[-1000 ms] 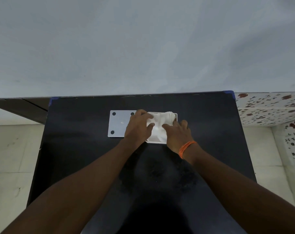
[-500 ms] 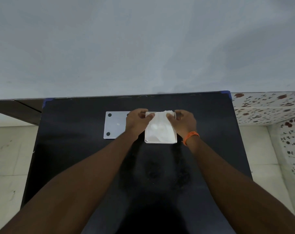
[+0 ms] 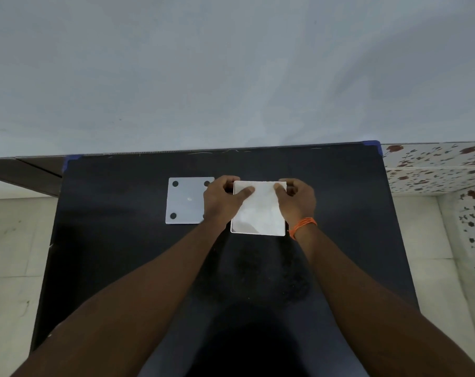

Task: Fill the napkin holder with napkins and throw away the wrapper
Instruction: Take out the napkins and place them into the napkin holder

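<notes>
A square white napkin holder (image 3: 258, 233) stands on the black table (image 3: 122, 254), and white napkins (image 3: 261, 210) lie flat inside it. My left hand (image 3: 221, 200) grips the holder's far left corner, thumb pressing on the napkins. My right hand (image 3: 297, 198) grips the far right corner the same way, thumb on the napkins. An orange thread circles the right wrist. The holder's flat white lid (image 3: 186, 201), marked with dark round dots at its corners, lies on the table just left of the holder, partly under my left hand. No wrapper shows.
The table's far edge meets a pale grey wall. Light floor tiles lie to the left and right of the table, and a flower-patterned tiled wall (image 3: 435, 167) stands at the right. The near half of the table is bare dark surface.
The crumpled napkins have been pressed flat into the holder. Both hands slid from on top of the napkins out to the holder's far corners.
</notes>
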